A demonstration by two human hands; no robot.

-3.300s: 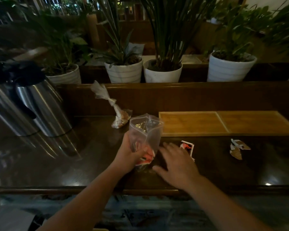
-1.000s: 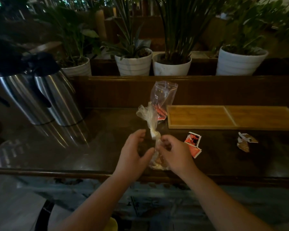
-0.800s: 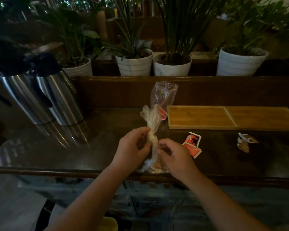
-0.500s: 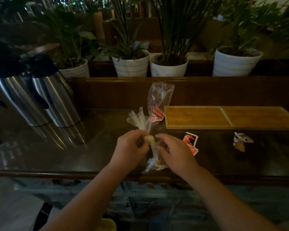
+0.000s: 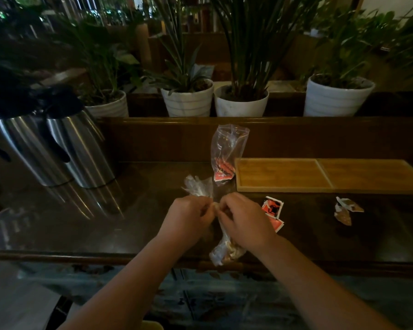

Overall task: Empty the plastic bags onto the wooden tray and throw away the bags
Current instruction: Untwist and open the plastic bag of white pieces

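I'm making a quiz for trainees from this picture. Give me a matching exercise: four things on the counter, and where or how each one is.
Things:
1. knotted bag
2. zip bag
3. wooden tray
4. red packets

States:
A. empty
B. held by both hands
C. loose on the counter, right of the hands
D. upright against the back panel

Pairs: 1-B, 2-D, 3-A, 4-C

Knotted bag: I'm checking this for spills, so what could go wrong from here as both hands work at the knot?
1. The knotted bag hangs at the counter edge, away from the tray; if the left hand and right hand tear it, its contents may drop to the floor.
2. The zip bag stands leaning just behind; a jerk could topple it.
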